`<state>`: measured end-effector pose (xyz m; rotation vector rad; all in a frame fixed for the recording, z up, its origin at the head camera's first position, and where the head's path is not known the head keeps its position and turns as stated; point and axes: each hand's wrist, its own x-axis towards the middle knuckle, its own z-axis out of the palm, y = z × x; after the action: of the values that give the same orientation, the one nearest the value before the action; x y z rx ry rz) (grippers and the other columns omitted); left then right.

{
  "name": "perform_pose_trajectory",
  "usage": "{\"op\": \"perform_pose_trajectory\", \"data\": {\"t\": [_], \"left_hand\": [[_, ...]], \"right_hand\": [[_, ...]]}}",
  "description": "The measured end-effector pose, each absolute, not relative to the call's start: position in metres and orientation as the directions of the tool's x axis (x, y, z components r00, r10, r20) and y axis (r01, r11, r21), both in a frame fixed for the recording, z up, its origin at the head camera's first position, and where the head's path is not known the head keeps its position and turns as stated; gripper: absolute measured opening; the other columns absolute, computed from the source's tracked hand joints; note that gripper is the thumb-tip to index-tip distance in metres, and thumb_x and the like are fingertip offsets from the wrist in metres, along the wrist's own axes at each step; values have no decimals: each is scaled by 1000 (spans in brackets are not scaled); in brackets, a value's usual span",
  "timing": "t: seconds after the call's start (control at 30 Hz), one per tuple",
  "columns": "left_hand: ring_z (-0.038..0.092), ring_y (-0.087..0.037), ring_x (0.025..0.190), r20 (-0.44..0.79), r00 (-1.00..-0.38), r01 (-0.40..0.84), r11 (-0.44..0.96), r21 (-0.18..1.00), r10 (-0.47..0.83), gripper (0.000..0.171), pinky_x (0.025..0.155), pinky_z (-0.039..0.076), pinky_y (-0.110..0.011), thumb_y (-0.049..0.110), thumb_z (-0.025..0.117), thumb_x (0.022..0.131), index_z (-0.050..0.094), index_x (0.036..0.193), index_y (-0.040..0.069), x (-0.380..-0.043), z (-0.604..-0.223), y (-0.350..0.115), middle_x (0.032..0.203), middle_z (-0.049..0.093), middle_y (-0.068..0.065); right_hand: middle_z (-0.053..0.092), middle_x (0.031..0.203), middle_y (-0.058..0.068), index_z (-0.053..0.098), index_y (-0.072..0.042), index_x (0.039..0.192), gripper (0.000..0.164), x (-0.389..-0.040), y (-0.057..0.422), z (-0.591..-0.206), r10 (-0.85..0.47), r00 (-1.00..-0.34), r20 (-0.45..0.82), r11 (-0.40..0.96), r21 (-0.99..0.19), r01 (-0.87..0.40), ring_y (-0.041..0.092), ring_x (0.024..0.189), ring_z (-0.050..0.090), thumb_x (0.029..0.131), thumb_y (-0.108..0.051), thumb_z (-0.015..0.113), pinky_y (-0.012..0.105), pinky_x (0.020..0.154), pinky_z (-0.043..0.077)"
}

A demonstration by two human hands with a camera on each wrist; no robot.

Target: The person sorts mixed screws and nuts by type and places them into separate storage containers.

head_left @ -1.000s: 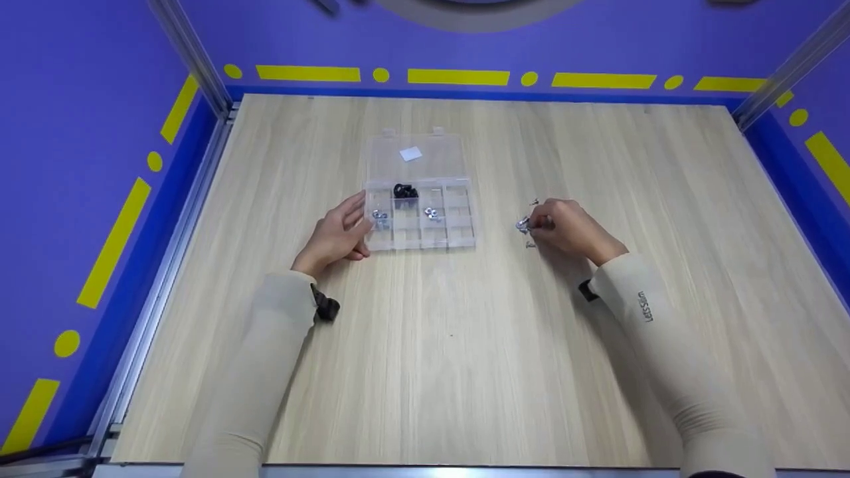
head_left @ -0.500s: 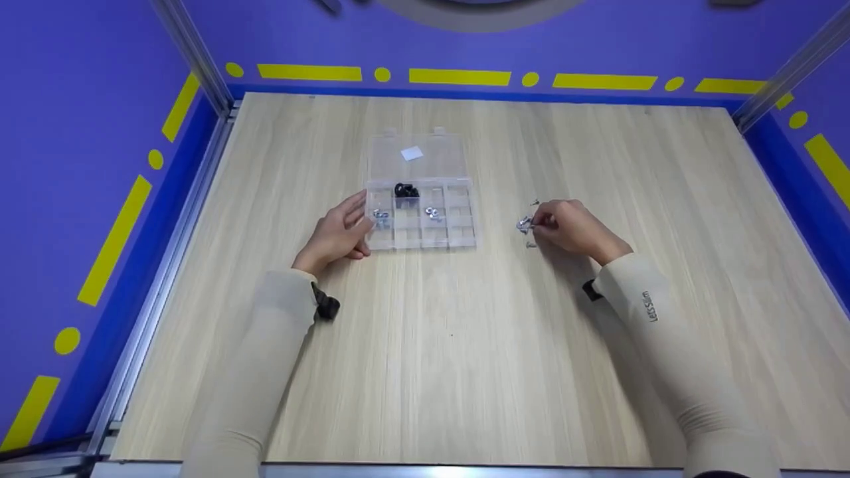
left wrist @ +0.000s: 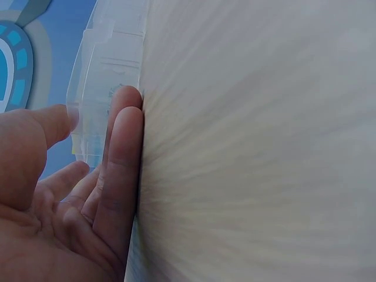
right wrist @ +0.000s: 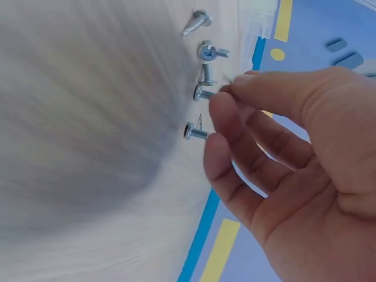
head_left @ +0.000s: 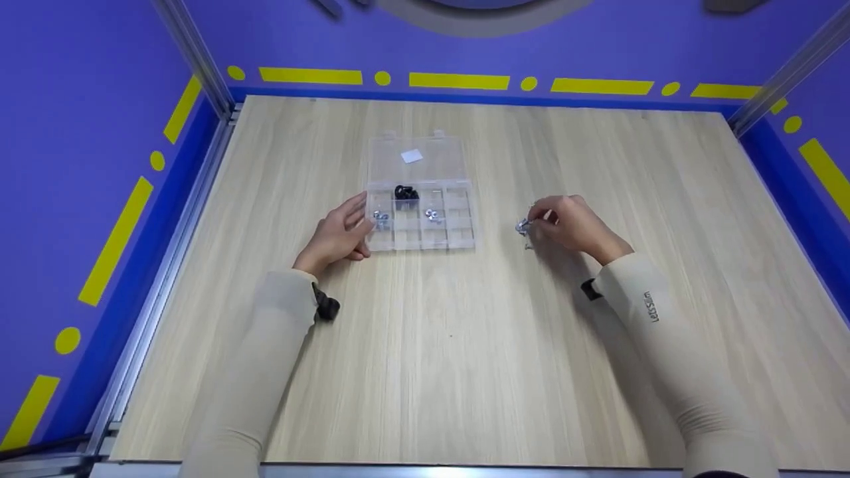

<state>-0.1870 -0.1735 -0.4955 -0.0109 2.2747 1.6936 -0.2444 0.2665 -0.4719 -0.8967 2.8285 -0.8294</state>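
Note:
My left hand (head_left: 339, 232) holds the left front corner of a clear plastic compartment box (head_left: 435, 243), its thumb at the upper edge. In the left wrist view the fingers (left wrist: 123, 147) lie low along the box wall (left wrist: 97, 76), close to the tabletop. My right hand (head_left: 568, 226) is over a small group of silver screws (head_left: 522, 227) right of the box. A pale pointed tip (right wrist: 228, 78) shows at its thumb and index fingertips, like a screw pinched there. Several screws (right wrist: 207, 51) lie loose by the fingertips, some flat-headed, some pointed.
The box lid (head_left: 425, 166) lies folded back, with a white label (head_left: 412, 156) on it. Black parts (head_left: 406, 193) fill one compartment; small silver pieces (head_left: 380, 218) and silver nut-like pieces (head_left: 431, 215) sit in two others. Blue walls (head_left: 465, 53) bound the wooden table (head_left: 425, 372).
The right hand's fingers have shifted slightly over the screws, now covering most of the rear screw. The left hand and the box stay in place.

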Motion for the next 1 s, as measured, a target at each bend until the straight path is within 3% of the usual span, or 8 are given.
{"op": "perform_pose_trajectory", "data": {"t": [0.27,0.63,1.0], "left_hand": [[68,-19,61,-253,-954,-192,316,929,162,66,52,58,-25,22,57,107,25,165,23,-186,-495,-174,163,38,-7],[66,-20,60,-259,-953,-203,300,932,159,66,50,57,-25,21,57,107,25,165,26,-186,-495,-174,161,42,-6],[67,-20,62,-262,-950,-204,300,932,168,67,52,58,-25,22,58,107,25,165,26,-186,-497,-174,164,36,-8]], "right_hand": [[75,99,13,75,2,106,13,-244,253,-459,-546,-820,175,655,-520,-548,26,84,69,97,3,66,43,74,57],[76,97,6,77,-7,98,9,-249,214,-434,-591,-763,261,603,-485,-633,19,83,68,96,0,71,37,74,59],[77,103,9,80,-3,107,15,-247,167,-414,-651,-723,231,575,-471,-669,20,86,69,96,0,71,36,78,60]]}}
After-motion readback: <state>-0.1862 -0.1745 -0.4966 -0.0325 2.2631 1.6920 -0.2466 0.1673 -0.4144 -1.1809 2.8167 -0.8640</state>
